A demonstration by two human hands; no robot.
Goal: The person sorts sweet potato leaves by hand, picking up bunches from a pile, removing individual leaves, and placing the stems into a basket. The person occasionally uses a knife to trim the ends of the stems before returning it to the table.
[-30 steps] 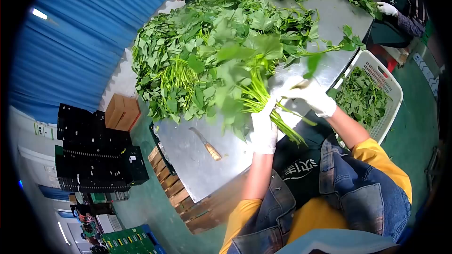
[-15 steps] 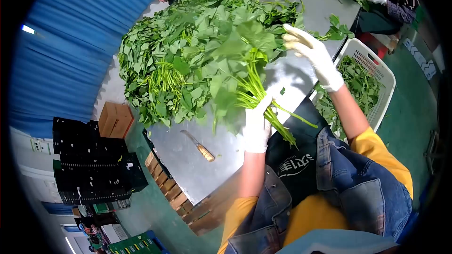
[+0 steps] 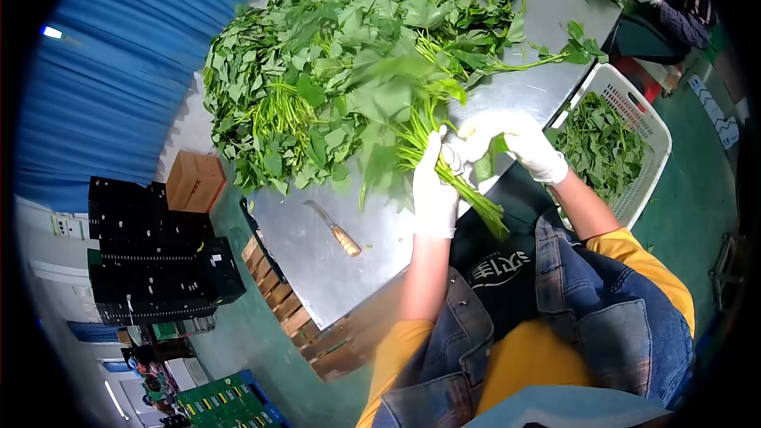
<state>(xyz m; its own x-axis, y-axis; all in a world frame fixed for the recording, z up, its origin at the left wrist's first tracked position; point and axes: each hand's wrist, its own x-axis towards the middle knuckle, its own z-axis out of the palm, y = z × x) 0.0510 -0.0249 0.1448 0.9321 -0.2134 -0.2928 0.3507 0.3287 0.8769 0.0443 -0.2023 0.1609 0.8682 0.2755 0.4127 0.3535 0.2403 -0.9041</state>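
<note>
Greens (image 3: 265, 87) lie heaped on the metal table (image 3: 372, 261), presumably for easy reach; nearer you, the knife (image 3: 344, 241) rests with its handle toward you. Your gloved left hand (image 3: 434, 200) is closed around the stems of the bunch (image 3: 424, 139), probably to keep them together and the leaves loose. Its long axis slants over the table edge, leaves far-left, stem ends near-right toward your apron. Your right hand (image 3: 533, 149) is half curled beside the stems; glare hides whether it pinches anything. Rightmost, the basket (image 3: 655, 166) holds leafy pieces.
</note>
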